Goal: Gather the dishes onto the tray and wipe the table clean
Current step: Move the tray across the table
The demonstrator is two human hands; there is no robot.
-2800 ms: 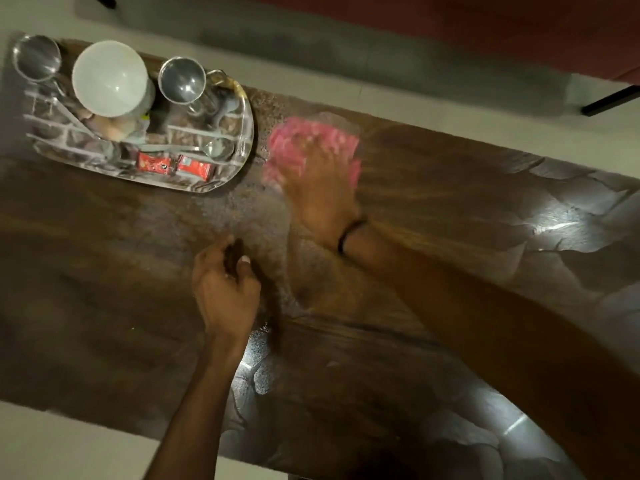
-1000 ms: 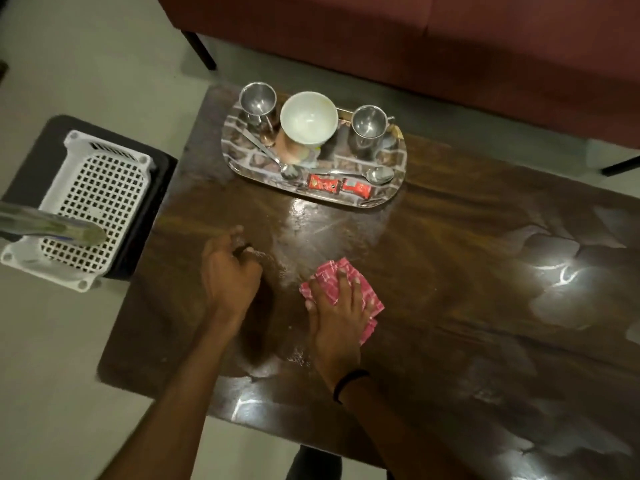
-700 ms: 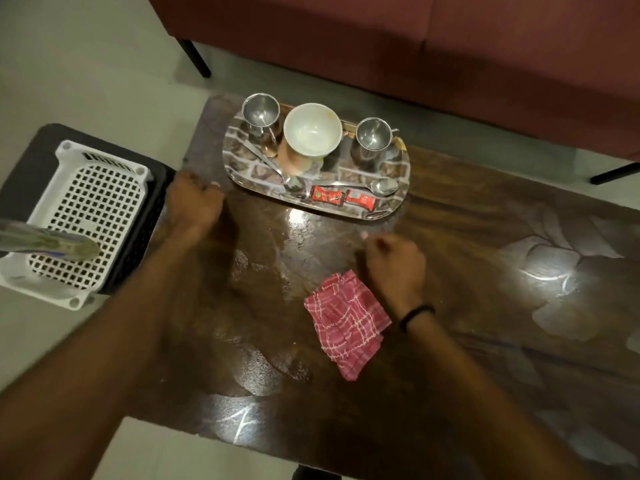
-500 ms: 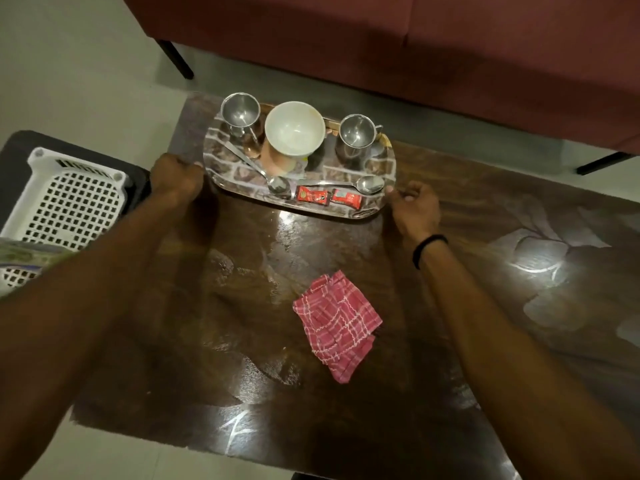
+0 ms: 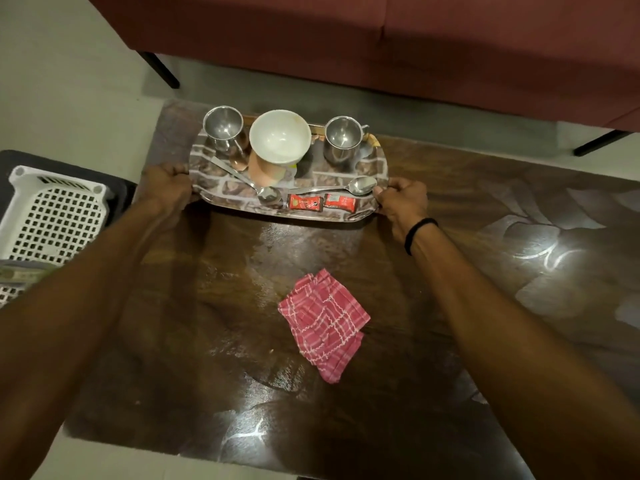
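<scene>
A stone-patterned tray (image 5: 221,192) sits at the far left of the dark wooden table (image 5: 450,271). It holds a white bowl (image 5: 280,140) on a brownish cup, two steel cups (image 5: 223,128) (image 5: 343,140), two spoons (image 5: 346,187) and two red sachets (image 5: 322,203). My left hand (image 5: 166,187) grips the tray's left end and my right hand (image 5: 401,200) grips its right end. A pink checked cloth (image 5: 323,322) lies loose and crumpled on the table, nearer to me, between my forearms.
A white perforated plastic basket (image 5: 52,216) stands on a dark stool left of the table. A maroon sofa (image 5: 381,39) with black legs runs along the far side. The tabletop shines with wet streaks around the cloth.
My right hand let go of the cloth, which now lies still. Both hands moved forward to the tray's two ends and closed on them.
</scene>
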